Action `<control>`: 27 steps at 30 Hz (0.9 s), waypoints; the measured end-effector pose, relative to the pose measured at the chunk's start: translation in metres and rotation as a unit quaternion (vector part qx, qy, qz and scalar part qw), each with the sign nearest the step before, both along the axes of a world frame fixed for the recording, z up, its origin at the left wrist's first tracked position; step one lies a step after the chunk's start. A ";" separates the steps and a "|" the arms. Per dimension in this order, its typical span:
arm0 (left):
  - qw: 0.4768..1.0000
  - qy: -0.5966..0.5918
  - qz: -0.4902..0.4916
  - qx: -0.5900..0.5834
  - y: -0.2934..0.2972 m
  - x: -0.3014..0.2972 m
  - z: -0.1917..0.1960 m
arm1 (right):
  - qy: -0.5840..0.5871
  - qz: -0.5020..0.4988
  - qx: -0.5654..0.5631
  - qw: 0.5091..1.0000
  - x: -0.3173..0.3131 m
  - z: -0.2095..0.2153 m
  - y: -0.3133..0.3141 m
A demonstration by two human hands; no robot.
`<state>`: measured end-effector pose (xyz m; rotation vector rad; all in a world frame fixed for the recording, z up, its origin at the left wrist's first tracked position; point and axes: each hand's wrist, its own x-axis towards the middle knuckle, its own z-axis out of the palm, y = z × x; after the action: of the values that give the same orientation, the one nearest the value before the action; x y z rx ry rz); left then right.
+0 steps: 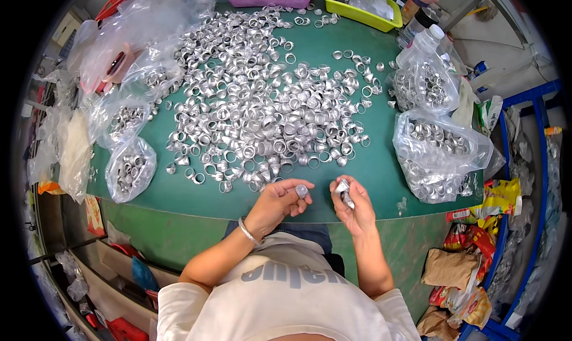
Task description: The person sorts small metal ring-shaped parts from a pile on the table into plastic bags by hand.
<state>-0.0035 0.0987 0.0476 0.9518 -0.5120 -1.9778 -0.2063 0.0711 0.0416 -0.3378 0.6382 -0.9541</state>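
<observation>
Pinching a small silver ring (302,191), left hand (279,201) curled at tabletop (381,162) edge; right hand (353,207) gripped another metal piece (344,188), wrists bent inward.

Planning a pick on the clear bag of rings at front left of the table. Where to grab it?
Take the bag at its bunched neck on the far end, coming from above. The rings sag into the near, rounded belly, so the film there is taut and heavy, while the neck looks gathered and slack enough to pinch.
</observation>
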 end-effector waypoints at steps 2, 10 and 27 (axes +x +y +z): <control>0.997 0.071 -0.003 0.021 0.000 -0.004 -0.002 | -0.201 0.013 0.086 0.976 -0.005 -0.005 0.007; 0.998 0.013 -0.003 -0.059 -0.010 -0.016 -0.008 | 0.280 -0.092 -0.080 0.952 -0.010 0.009 -0.011; 0.928 -0.264 0.009 -0.262 -0.004 -0.030 0.014 | 0.639 0.018 -0.380 0.668 0.020 0.024 0.012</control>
<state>-0.0339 0.0949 0.0619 1.1186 -1.2563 -1.4257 -0.1863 0.0833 0.0651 -1.8842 1.4693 -0.7875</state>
